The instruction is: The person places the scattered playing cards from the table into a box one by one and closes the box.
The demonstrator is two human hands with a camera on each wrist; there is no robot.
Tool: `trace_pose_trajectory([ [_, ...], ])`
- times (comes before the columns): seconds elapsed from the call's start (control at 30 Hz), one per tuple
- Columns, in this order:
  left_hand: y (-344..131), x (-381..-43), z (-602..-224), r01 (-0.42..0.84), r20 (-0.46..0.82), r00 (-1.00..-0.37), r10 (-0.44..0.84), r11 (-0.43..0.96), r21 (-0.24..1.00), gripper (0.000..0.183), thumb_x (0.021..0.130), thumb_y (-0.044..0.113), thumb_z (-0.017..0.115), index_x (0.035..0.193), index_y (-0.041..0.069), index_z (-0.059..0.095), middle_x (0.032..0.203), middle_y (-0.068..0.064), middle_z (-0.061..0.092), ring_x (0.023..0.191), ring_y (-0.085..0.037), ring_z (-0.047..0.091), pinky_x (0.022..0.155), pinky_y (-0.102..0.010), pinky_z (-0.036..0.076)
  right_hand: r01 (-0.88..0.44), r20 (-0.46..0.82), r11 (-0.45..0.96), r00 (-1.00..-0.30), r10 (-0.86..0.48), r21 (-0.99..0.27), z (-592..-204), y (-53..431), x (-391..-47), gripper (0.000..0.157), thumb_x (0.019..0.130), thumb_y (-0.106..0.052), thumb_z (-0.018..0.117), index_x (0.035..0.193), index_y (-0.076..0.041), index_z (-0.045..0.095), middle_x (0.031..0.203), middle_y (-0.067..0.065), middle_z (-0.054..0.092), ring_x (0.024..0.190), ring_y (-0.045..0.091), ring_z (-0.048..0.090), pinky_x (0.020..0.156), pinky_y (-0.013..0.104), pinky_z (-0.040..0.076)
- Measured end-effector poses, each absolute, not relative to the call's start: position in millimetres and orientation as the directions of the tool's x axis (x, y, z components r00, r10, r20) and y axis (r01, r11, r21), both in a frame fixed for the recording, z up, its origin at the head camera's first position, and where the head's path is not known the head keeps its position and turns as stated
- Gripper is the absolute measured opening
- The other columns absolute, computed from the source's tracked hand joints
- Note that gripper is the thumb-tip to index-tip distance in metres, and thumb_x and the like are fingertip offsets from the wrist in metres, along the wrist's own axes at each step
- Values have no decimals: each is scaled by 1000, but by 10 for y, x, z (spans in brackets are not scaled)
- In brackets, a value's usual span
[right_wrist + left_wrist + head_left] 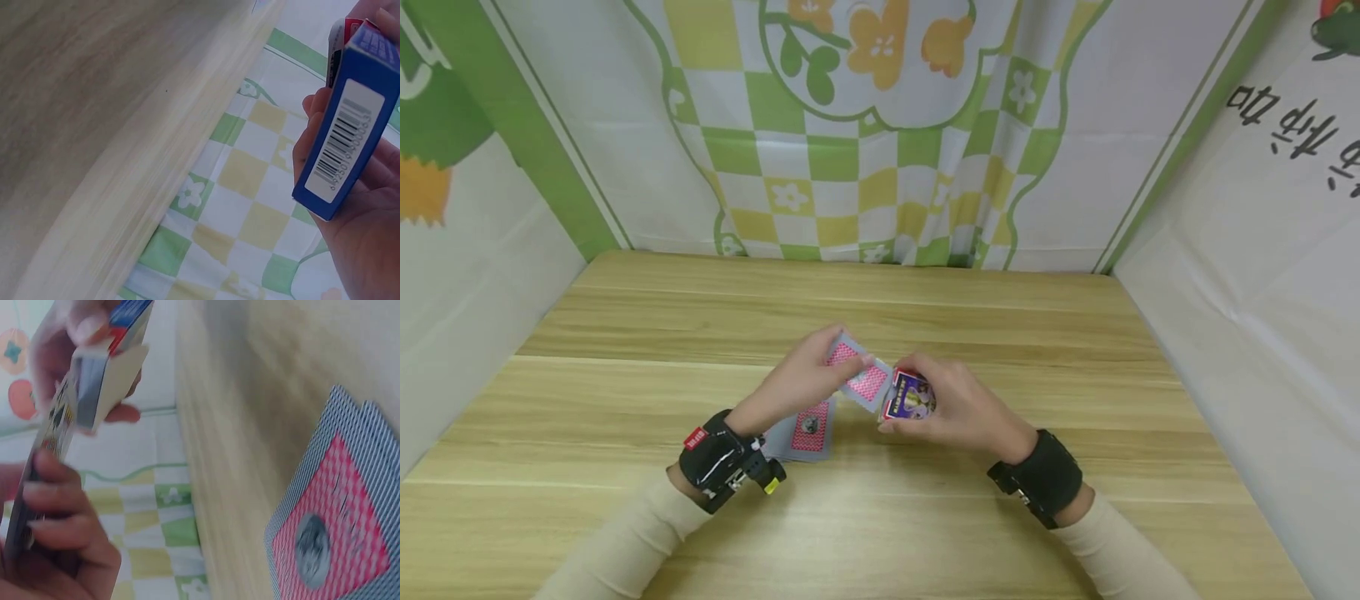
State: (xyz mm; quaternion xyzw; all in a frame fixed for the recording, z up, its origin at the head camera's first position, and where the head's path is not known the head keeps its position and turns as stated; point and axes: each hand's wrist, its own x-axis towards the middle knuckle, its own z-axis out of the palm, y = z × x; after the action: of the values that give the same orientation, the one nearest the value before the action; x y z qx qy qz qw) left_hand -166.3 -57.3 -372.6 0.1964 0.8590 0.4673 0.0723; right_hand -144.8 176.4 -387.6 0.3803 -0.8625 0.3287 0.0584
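My left hand point(805, 377) holds a stack of playing cards point(871, 385), red-patterned backs up, with the thumb across the top. The far end of the stack meets the open end of a card box point(913, 398). That box is dark blue with a colourful front, and my right hand point(964, 410) grips it between thumb and fingers. In the left wrist view a pale flap point(122, 384) stands out from the box's mouth. The right wrist view shows the blue side with its barcode point(347, 140). How far the cards reach inside is hidden.
More playing cards point(810, 432) lie face down on the wooden table point(1000, 325), below my left wrist. Their edges are slightly spread in the left wrist view. A checked curtain point(865, 192) hangs behind the table, with white cloth walls at both sides.
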Motion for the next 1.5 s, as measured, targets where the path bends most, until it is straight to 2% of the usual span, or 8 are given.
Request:
trace_pose_trajectory([
  [0.13,-479,-1582,-3758,304,136,-928,347,492,816,22,93,33,59,94,13,50,73,-3,57,50,-13,44,41,-27,36,-695,365,495,-706,-607,-522,-3874,1764,-1455,63,72,-48,77,116,-10,53,88,-6,61,68,1,56,52,21,52],
  [0.3,-357,-1482,-3831,327,196,-930,312,456,828,21,95,30,58,95,13,46,60,2,42,42,-9,34,36,-24,29,-709,387,491,-696,-605,-507,-3882,1767,-1465,62,71,-47,78,114,-9,53,87,-5,61,67,2,56,53,22,52],
  [0.47,-243,-1400,-3905,325,164,-920,356,457,828,19,98,32,50,98,14,46,64,2,47,46,-8,38,38,-26,33,-713,384,486,-690,-613,-506,-3896,1767,-1470,60,72,-46,77,114,-11,53,90,-5,61,70,0,56,54,19,52],
  [0.63,-299,-1445,-3855,283,95,-912,399,446,849,20,101,36,43,102,18,51,72,-2,52,53,-13,44,44,-28,36,-703,378,496,-701,-605,-509,-3889,1786,-1478,61,73,-47,76,116,-11,52,88,-5,62,67,0,56,52,20,51],
  [0.87,-534,-1569,-3676,255,53,-896,441,414,874,15,97,29,55,100,17,63,89,-8,62,81,-23,56,66,-37,45,-676,368,517,-728,-579,-525,-3860,1815,-1490,60,70,-42,80,114,-11,54,85,-7,61,65,1,55,50,22,51],
  [0.97,-557,-1589,-3654,258,40,-890,455,430,865,13,94,30,60,96,18,66,90,-6,65,83,-22,57,68,-38,46,-675,364,518,-729,-580,-525,-3855,1818,-1484,60,70,-42,80,114,-12,53,86,-8,60,66,1,55,52,22,51],
  [1.13,-530,-1593,-3694,268,42,-888,459,441,856,13,90,30,65,89,17,69,84,-2,65,77,-20,56,62,-35,44,-684,362,512,-719,-593,-520,-3844,1801,-1460,62,71,-46,78,116,-11,53,89,-9,60,70,0,55,54,21,52],
  [1.5,-397,-1559,-3895,268,44,-877,478,410,872,12,88,29,67,80,20,67,84,1,63,73,-17,54,61,-33,43,-701,338,491,-694,-635,-518,-3864,1761,-1436,63,73,-49,75,117,-10,52,88,-6,60,67,1,55,52,20,51],
])
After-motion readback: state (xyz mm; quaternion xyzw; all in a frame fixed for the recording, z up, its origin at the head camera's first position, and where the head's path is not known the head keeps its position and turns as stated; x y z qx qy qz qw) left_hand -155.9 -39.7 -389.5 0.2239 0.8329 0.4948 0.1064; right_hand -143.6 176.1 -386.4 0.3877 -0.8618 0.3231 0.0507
